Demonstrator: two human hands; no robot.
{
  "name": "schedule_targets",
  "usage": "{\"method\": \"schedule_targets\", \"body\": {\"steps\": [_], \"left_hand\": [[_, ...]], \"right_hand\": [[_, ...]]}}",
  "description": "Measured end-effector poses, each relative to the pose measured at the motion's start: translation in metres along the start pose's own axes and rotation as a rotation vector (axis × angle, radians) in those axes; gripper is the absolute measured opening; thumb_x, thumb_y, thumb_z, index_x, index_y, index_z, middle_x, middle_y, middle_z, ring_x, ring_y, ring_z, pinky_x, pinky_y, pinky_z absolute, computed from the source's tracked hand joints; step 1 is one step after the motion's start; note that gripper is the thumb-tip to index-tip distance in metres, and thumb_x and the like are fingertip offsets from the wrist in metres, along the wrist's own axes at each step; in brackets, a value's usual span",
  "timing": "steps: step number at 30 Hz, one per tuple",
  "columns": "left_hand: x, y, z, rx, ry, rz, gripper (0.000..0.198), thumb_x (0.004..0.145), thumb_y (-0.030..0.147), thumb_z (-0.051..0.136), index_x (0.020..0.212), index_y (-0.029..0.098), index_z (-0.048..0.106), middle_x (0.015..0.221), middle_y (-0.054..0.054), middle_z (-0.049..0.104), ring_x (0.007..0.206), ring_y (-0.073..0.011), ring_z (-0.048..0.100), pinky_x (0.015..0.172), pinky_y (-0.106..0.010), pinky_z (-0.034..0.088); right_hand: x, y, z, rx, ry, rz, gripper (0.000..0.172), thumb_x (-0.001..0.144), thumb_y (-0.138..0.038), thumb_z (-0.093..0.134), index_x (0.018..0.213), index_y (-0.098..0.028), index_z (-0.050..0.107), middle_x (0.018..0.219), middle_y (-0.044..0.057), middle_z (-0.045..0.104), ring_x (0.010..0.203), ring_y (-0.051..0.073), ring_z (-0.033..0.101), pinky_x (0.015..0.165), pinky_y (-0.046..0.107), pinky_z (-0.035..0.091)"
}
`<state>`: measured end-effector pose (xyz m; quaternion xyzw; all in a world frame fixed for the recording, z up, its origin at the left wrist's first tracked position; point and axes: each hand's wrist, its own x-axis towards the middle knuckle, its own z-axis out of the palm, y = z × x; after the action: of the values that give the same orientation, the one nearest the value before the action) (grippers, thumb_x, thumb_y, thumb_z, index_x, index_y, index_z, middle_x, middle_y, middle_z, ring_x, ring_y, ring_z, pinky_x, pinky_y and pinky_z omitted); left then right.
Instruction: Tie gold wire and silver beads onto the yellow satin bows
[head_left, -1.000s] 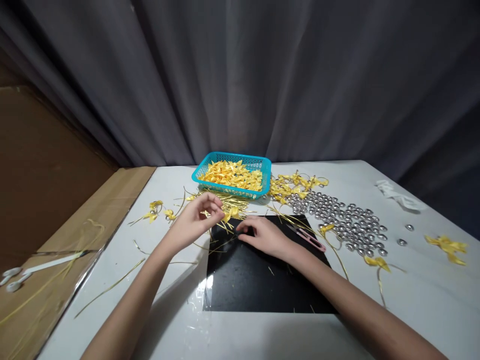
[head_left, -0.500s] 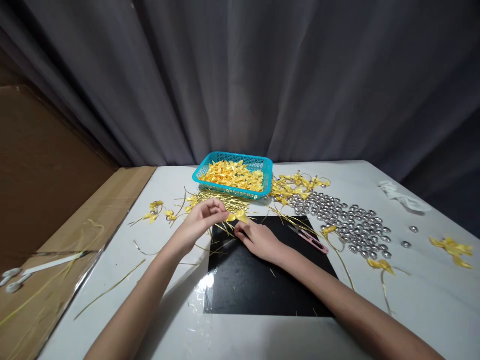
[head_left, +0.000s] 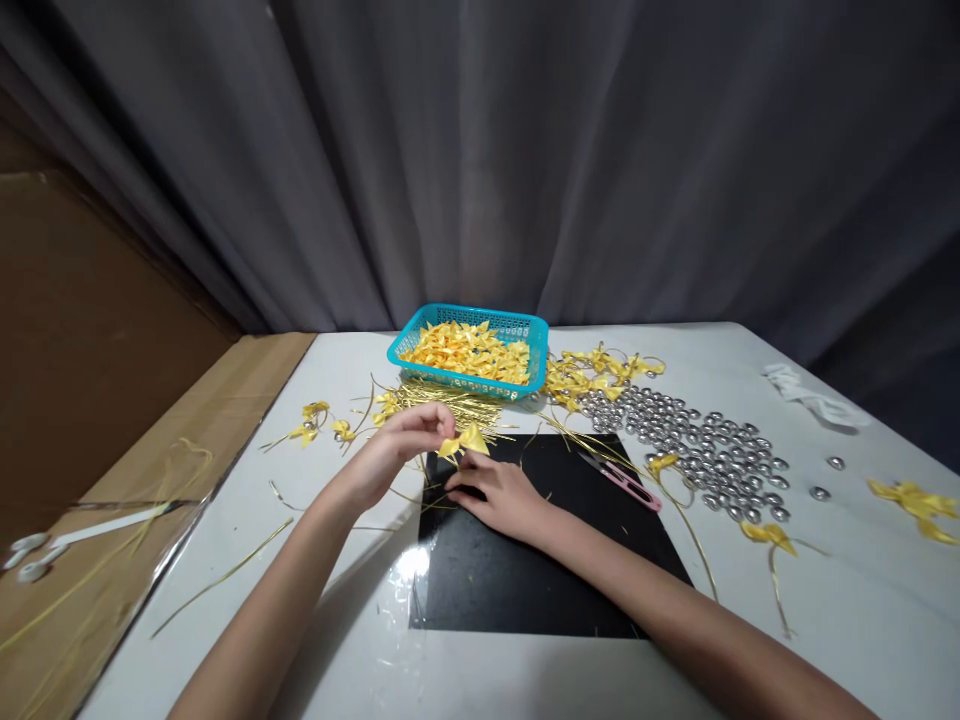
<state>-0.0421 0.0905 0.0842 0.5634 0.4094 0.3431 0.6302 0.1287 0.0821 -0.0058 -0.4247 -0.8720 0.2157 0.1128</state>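
A small yellow ribbon bow (head_left: 471, 440) is pinched between the thumb and fingers of my left hand (head_left: 405, 440), above the far edge of a black mat (head_left: 540, 560). Just below the bow, my right hand (head_left: 499, 492) has its fingers curled, close to a thin gold strand; whether they grip it is too small to make out. Gold twist ties (head_left: 450, 402) lie in a pile behind my hands. Beyond them stands a turquoise basket (head_left: 541, 350) holding many yellow bows (head_left: 465, 352).
Pink-handled scissors (head_left: 626, 484) rest on the mat's right side. Silver domed pieces (head_left: 705, 450) spread to the right, near finished-looking bows with ties (head_left: 592, 372). A crumpled white item (head_left: 814, 397) and loose yellow bows (head_left: 915, 505) lie farther right. Cardboard (head_left: 180, 440) borders the left.
My right hand has shifted slightly left and lower, beneath the bow. The bow has turned and shows more of its face; my left hand still holds it.
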Motion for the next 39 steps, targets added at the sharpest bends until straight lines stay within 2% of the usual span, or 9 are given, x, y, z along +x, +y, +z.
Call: {"method": "schedule_targets", "body": {"steps": [3,6,14,21,24,27,31,34,39], "left_hand": [[-0.001,0.002,0.0,0.116,-0.089,-0.06,0.003,0.065,0.018,0.054,0.066,0.018,0.051,0.068,0.002,0.048,0.068,-0.0138,0.041,0.065,-0.025,0.03],[0.002,-0.002,0.0,0.171,-0.091,-0.129,0.003,0.06,0.017,0.053,0.062,0.018,0.052,0.064,0.002,0.049,0.067,-0.0151,0.041,0.064,-0.026,0.03],[0.016,-0.024,-0.005,0.079,0.215,-0.169,0.007,0.054,0.011,0.049,0.057,0.017,0.049,0.057,0.004,0.041,0.056,-0.0115,0.037,0.055,-0.022,0.027],[0.019,-0.031,0.022,-0.221,0.218,-0.297,0.014,0.053,0.013,0.048,0.065,0.018,0.042,0.057,0.002,0.05,0.045,-0.009,0.049,0.052,-0.021,0.04],[0.016,-0.029,0.027,-0.303,0.225,-0.303,0.014,0.054,0.012,0.048,0.066,0.017,0.042,0.053,0.006,0.039,0.037,-0.0037,0.034,0.037,-0.013,0.024],[0.012,-0.024,0.026,-0.353,0.252,-0.29,0.014,0.055,0.011,0.046,0.065,0.017,0.04,0.05,0.008,0.032,0.035,-0.002,0.021,0.034,-0.012,0.009],[0.009,-0.015,0.019,-0.399,0.298,-0.251,0.015,0.055,0.01,0.044,0.066,0.018,0.038,0.049,0.008,0.029,0.036,-0.0022,0.018,0.034,-0.012,0.008],[0.008,-0.01,0.012,-0.425,0.318,-0.225,0.015,0.055,0.01,0.045,0.065,0.018,0.036,0.05,0.009,0.027,0.036,-0.0019,0.017,0.034,-0.012,0.008],[0.007,-0.007,0.009,-0.448,0.304,-0.232,0.015,0.057,0.01,0.046,0.066,0.018,0.038,0.05,0.008,0.028,0.036,-0.0021,0.018,0.034,-0.013,0.007]], "right_hand": [[0.002,-0.001,0.002,-0.043,-0.024,-0.018,0.022,0.092,-0.027,0.043,0.099,-0.02,0.063,0.097,0.007,0.061,0.08,0.018,0.061,0.063,0.025,0.041],[0.002,-0.002,0.001,-0.064,-0.027,-0.009,0.024,0.094,-0.025,0.038,0.104,-0.015,0.057,0.095,0.01,0.062,0.076,0.02,0.061,0.06,0.025,0.038],[0.001,-0.003,-0.025,0.024,0.038,0.048,0.021,0.096,-0.025,0.032,0.1,-0.016,0.05,0.088,0.007,0.064,0.074,0.017,0.061,0.062,0.024,0.036],[0.0,0.005,-0.048,0.101,0.071,0.002,0.018,0.094,-0.025,0.037,0.093,-0.016,0.053,0.089,0.007,0.064,0.077,0.016,0.058,0.066,0.024,0.036],[-0.003,0.007,-0.058,0.138,0.063,-0.02,0.017,0.093,-0.025,0.039,0.092,-0.016,0.054,0.086,0.005,0.063,0.075,0.015,0.057,0.066,0.023,0.037],[-0.007,0.007,-0.069,0.194,0.025,-0.063,0.013,0.091,-0.024,0.044,0.093,-0.016,0.054,0.077,0.001,0.062,0.067,0.011,0.054,0.063,0.021,0.037],[-0.015,0.007,-0.085,0.397,-0.099,-0.103,0.021,0.089,-0.022,0.046,0.108,-0.017,0.05,0.072,-0.002,0.061,0.057,0.008,0.049,0.055,0.018,0.036],[-0.02,0.006,-0.095,0.499,-0.167,-0.118,0.016,0.087,-0.021,0.047,0.099,-0.016,0.056,0.072,-0.001,0.063,0.056,0.006,0.049,0.051,0.017,0.034],[-0.026,0.005,-0.105,0.672,-0.217,-0.11,0.014,0.082,-0.026,0.057,0.084,-0.013,0.062,0.079,0.005,0.069,0.071,0.009,0.061,0.053,0.017,0.036]]}}
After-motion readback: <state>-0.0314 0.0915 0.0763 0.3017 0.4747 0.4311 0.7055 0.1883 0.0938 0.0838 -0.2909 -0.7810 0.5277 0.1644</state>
